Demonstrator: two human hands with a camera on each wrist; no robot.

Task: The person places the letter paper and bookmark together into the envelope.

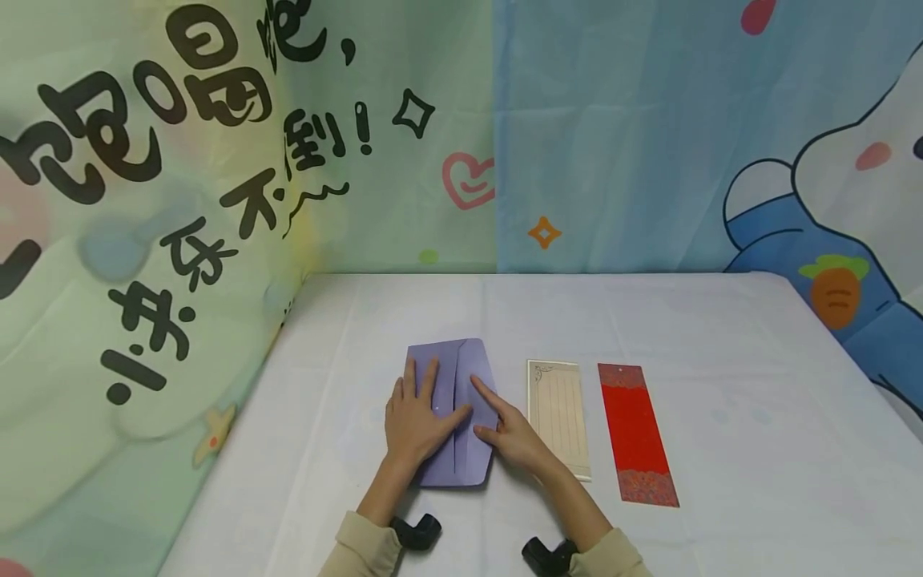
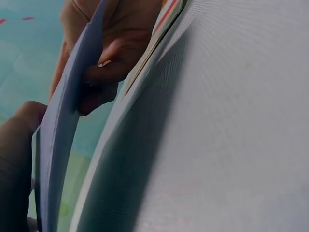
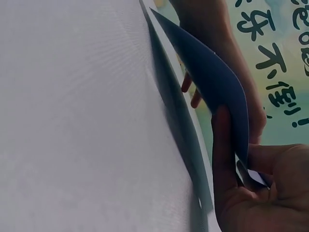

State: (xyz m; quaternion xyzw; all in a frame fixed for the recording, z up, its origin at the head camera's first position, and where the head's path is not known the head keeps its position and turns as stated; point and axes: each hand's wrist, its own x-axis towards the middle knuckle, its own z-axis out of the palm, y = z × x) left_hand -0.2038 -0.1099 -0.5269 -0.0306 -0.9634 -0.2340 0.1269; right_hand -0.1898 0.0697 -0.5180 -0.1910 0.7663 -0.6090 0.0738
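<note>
A purple paper envelope with a lengthwise fold is held low over the white table, as both wrist views show its edge off the cloth. My left hand lies over its left part with fingers spread and straight, the thumb near the fold. My right hand holds the right edge; index finger and thumb show on the upper face. In the right wrist view the right hand has fingers on both sides of the envelope. The left wrist view shows right-hand fingers under the envelope.
Right of the envelope lies a beige lined paper card, and beyond it a long red card with patterned ends. Both lie on the white tablecloth. Printed curtains hang behind and at the left. Black wrist devices sit by the cuffs.
</note>
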